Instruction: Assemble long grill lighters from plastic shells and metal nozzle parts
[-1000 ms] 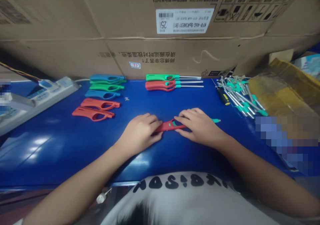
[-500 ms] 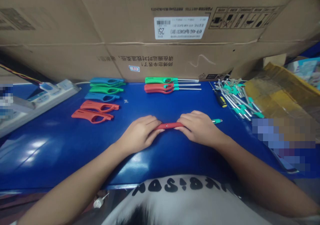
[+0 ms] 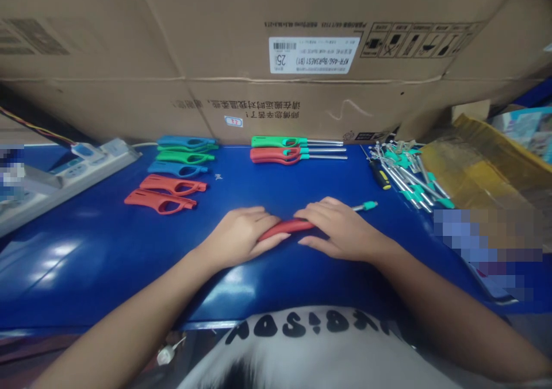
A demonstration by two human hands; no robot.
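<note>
A red plastic lighter handle (image 3: 287, 227) lies across the blue bench top between my hands, tilted with its left end nearer me. My left hand (image 3: 238, 236) is wrapped over its left end, and my right hand (image 3: 338, 228) covers its right part. A thin metal rod with a green collar (image 3: 366, 206) sticks out past my right hand. The join between rod and handle is hidden under my fingers. Both hands rest on the bench.
Red, blue and green handle halves (image 3: 172, 170) lie in rows at the back left, with finished lighters (image 3: 297, 148) behind my hands. At the right are a heap of metal rods (image 3: 409, 173) and a yellow-handled screwdriver (image 3: 380, 175). A power strip (image 3: 101, 159) lies at the left.
The red handle has rolled between my hands and now slants, with its left end nearer me. The rod's tip has swung slightly toward the far side, and my fingers have shifted along the handle.
</note>
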